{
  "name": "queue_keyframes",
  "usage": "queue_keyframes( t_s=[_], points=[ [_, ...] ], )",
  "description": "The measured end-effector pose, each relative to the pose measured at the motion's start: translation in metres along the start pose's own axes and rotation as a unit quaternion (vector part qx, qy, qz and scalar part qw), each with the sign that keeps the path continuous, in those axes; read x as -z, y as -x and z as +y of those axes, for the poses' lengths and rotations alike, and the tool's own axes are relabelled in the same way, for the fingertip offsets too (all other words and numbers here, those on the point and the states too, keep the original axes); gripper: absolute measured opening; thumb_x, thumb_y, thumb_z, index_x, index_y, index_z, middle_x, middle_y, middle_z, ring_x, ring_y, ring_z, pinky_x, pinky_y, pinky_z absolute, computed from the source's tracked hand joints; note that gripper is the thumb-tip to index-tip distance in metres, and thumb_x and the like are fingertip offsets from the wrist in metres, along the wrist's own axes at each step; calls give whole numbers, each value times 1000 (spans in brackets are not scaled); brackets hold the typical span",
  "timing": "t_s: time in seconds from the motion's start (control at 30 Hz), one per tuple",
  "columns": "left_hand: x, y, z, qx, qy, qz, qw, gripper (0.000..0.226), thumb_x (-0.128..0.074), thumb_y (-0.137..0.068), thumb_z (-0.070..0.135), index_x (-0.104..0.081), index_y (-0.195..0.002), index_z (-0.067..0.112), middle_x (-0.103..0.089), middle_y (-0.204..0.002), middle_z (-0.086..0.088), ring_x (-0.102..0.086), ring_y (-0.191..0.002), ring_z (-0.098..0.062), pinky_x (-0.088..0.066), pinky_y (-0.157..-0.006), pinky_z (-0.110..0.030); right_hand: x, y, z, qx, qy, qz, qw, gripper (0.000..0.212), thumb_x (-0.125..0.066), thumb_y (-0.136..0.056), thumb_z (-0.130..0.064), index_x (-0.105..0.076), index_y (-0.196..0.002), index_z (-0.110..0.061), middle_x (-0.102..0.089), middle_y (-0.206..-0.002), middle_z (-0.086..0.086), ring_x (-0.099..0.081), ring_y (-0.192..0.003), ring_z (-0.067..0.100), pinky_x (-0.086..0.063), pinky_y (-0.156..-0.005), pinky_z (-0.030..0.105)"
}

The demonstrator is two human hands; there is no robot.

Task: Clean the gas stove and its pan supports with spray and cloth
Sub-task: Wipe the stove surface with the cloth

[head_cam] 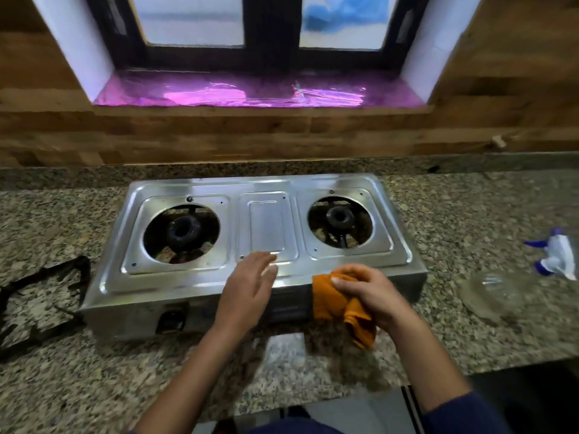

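Sitting on the granite counter [438,339], the steel two-burner gas stove [266,227] gleams, supports off; right hand [372,296] grips an orange cloth [332,300], left hand [250,283] rests flat-fingered.

This is a home kitchen. A speckled granite counter [470,208] carries a two-burner steel stove [266,227] under and beyond the left grip [250,286]. A black pan support [82,269] lies well left of it. The right grip [369,296] clutches an orange cloth [329,296], and a spray bottle [557,255] lies well to its right. Far beyond both, a wood-look wall [219,133] surrounds a dark-framed window [269,26] with a pink-lined sill [260,92].
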State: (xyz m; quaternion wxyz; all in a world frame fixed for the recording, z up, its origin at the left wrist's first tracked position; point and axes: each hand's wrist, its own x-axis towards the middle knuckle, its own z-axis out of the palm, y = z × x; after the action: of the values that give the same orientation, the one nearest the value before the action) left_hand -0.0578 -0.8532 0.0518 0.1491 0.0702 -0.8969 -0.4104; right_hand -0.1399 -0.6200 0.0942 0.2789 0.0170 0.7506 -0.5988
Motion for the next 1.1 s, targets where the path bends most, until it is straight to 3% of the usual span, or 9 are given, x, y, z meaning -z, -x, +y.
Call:
queue_keyframes(
  t_s=[0.17,0.3,0.47,0.63,0.77,0.83,0.93,1.0,1.1],
  points=[
    [-67,4,29,-151,-146,-67,975,52,-45,-96,46,-56,-135,13,-50,-145,-6,-37,-141,-24,-31,-115,-43,91,20,50,-34,-267,164,949,45,-85,-61,-14,-68,-102,-6,-74,-83,8,-71,-68,17,-60,-59,28],
    [-102,8,45,-206,-210,-112,949,59,-41,-97,48,-45,-145,13,-38,-154,-4,-27,-146,-21,-24,-116,-46,142,26,97,-42,-321,321,890,34,-66,-79,7,-66,-110,-7,-71,-102,15,-67,-77,22,-57,-70,33],
    [-119,13,48,-206,-257,-118,937,63,-40,-98,49,-37,-149,14,-32,-157,-3,-25,-147,-20,-24,-116,-48,149,17,131,-30,-122,414,902,38,-64,-81,6,-67,-101,-27,-65,-117,6,-63,-91,20,-53,-74,32],
    [-112,12,42,-226,-273,-138,925,64,-35,-99,49,-28,-153,15,-25,-160,-1,-17,-149,-17,-23,-118,-47,126,-1,157,10,165,319,933,43,-59,-91,-8,-55,-132,-21,-49,-128,4,-59,-109,29,-49,-93,35],
    [-108,10,41,-225,-284,-157,919,64,-34,-100,50,-26,-154,16,-22,-161,0,-14,-150,-16,-21,-118,-45,111,-8,179,-8,390,295,872,51,-52,-96,-24,-42,-145,-18,-43,-149,5,-37,-140,27,9,-116,53],
    [-105,10,42,-224,-286,-168,916,64,-34,-100,51,-23,-154,17,-19,-162,1,-11,-150,-15,-19,-119,-44,110,-6,183,-1,388,294,874,52,-49,-97,-28,-40,-147,-18,-41,-151,6,-29,-144,30,16,-113,47],
    [-97,8,45,-225,-273,-189,916,65,-30,-101,53,-22,-155,18,-16,-162,2,-8,-151,-13,-14,-120,-41,102,0,177,21,325,340,882,41,-41,-96,-40,-48,-135,-29,-54,-136,-2,-44,-131,37,-12,-116,54],
    [-86,10,42,-211,-258,-193,923,66,-27,-100,55,-22,-155,19,-17,-162,3,-8,-150,-12,-11,-122,-39,86,6,164,75,299,386,869,30,-46,-95,-38,-54,-123,-28,-59,-119,-3,-54,-112,30,-44,-98,58],
    [-57,19,26,-186,-242,-182,935,66,-27,-99,56,-27,-154,19,-23,-160,2,-13,-150,-13,-12,-122,-38,75,8,149,75,340,450,822,30,-60,-89,-31,-56,-116,-17,-57,-115,7,-53,-106,29,-48,-88,54]
  ],
)
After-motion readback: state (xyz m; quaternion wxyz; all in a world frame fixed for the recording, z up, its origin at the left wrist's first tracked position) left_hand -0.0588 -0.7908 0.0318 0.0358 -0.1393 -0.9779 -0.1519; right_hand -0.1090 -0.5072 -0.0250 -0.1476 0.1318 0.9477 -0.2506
